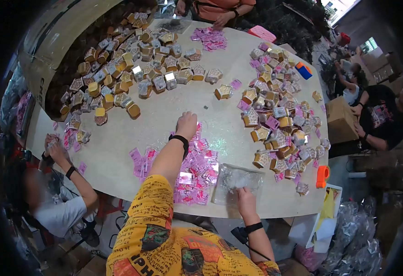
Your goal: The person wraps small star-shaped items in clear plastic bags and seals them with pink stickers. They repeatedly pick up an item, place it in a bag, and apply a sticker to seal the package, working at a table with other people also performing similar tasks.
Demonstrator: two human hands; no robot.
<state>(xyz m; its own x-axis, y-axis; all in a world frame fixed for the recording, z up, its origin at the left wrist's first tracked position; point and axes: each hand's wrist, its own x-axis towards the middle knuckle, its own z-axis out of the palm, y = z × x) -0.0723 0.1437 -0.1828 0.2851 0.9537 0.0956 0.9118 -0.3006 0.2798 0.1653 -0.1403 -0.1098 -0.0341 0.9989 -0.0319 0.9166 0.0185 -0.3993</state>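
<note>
My left hand [187, 124] is stretched out over the middle of the table, just past the far end of a heap of pink printed tags [194, 177]. Its fingers are bent in, and anything under them is hidden. Near the front edge, my right hand [246, 198] pinches the near side of the clear plastic bags [231, 177], which lie flat beside the tags. House-shaped gold and silver ornaments [160, 60] are spread beyond my left hand. One ornament [223, 92] lies apart from them, with a pink tag [236, 84] next to it.
More wrapped ornaments [275, 117] are heaped along the right. Orange tape dispensers [322, 176] lie at the right edge. A large open carton [50, 60] spills ornaments at the left. One co-worker [63, 198] handles something at left; another stands across the table; a third holds a carton [340, 120].
</note>
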